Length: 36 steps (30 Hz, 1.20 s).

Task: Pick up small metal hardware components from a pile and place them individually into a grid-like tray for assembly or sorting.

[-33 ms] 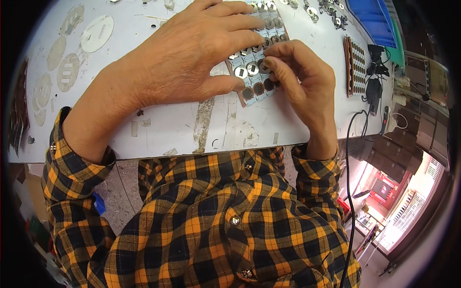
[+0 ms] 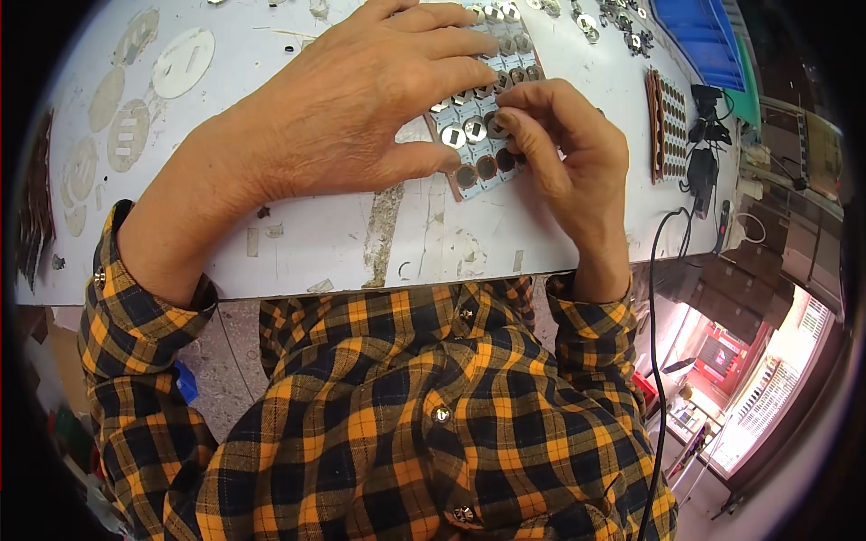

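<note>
A pale blue circuit board panel [image 2: 483, 187] with rows of round positions lies tilted on the table in front of me. My left hand [image 2: 361, 104] rests across its left part with the fingers spread, the thumb by the nearest rows. On the panel's right side, my right hand [image 2: 575, 149] pinches at the edge of a small round metal disc [image 2: 495, 129] with thumb and forefinger. Silver discs with dark centres, such as one metal disc [image 2: 453, 135], sit in the rows beside it. The nearest row shows bare dark circles. My left fingers cover much of the panel.
Loose metal pieces [image 2: 586, 25] are scattered beyond the panel. A stack of brown panels [image 2: 667, 126] stands at the right, near black cables [image 2: 702, 167] and a blue bin [image 2: 699, 41]. A white disc [image 2: 183, 63] lies far left. The table's front edge runs close to my body.
</note>
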Available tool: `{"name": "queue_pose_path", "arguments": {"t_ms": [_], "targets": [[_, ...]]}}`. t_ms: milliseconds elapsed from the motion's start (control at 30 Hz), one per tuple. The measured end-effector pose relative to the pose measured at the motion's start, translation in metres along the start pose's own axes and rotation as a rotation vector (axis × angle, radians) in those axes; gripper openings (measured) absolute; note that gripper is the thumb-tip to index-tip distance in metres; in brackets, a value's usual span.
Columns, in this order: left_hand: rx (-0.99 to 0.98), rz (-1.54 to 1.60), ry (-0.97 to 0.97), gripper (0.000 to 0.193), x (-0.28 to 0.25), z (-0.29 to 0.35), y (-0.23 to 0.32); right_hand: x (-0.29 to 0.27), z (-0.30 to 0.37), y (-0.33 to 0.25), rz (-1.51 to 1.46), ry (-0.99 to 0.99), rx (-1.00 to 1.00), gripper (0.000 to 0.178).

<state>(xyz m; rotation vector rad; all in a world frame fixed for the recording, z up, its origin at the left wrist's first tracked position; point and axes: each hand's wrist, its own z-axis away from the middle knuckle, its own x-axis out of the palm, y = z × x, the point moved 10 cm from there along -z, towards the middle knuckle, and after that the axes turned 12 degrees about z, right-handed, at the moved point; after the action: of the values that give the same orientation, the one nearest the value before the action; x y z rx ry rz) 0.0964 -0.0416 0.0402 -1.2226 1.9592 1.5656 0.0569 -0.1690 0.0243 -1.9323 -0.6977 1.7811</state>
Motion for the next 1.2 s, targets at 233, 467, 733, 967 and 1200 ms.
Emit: {"name": "queue_pose_path", "arguments": {"t_ms": [233, 467, 733, 967, 1200], "targets": [[-0.013, 0.042, 0.009, 0.061, 0.000, 0.001, -0.002, -0.003, 0.018, -0.026, 0.263, 0.115, -0.148, 0.011], [-0.017, 0.026, -0.002, 0.062, 0.002, 0.001, -0.003, -0.007, 0.020, -0.026, 0.133, 0.136, -0.107, 0.019], [-0.030, 0.024, -0.015, 0.062, 0.003, 0.002, -0.004, -0.004, 0.032, -0.021, 0.080, 0.066, 0.028, 0.013], [-0.059, 0.226, 0.074, 0.062, -0.004, 0.007, -0.010, -0.013, 0.022, 0.001, -0.124, 0.136, 0.128, 0.014], [-0.022, 0.083, 0.021, 0.067, 0.010, -0.001, -0.015, -0.003, 0.024, 0.005, -0.093, 0.160, 0.142, 0.018]]}}
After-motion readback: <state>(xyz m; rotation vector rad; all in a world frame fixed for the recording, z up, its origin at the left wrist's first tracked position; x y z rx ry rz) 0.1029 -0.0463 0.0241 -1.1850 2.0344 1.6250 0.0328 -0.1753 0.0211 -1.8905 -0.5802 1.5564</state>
